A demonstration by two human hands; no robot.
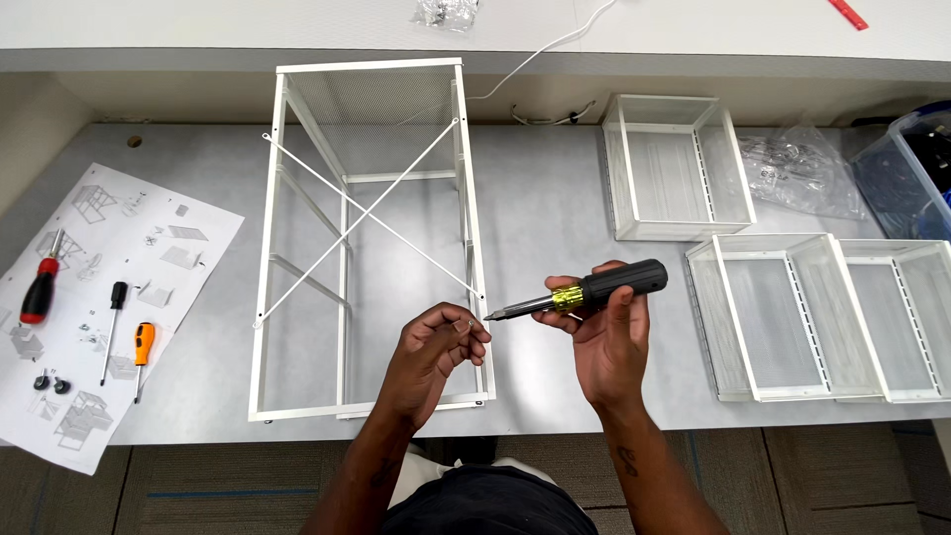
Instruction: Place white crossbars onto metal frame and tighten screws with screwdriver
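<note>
My right hand [606, 342] grips a black-handled screwdriver [594, 289] with a yellow collar, its tip pointing left toward my left hand. My left hand [436, 349] pinches a small screw [470, 322] between fingertips, right at the screwdriver tip. Both hands hover over the front right corner of a white metal frame [269, 248] lying on the grey table [550, 198]. The frame has mesh panels and two thin crossed braces [362, 223].
An instruction sheet [99, 297] at the left carries a red screwdriver [40, 289], a black one [114, 327], an orange one [144, 347] and small casters [52, 382]. White mesh drawers [674, 163] [773, 312] [906, 317] lie at the right, beside a plastic bag [797, 173] and blue bin [906, 173].
</note>
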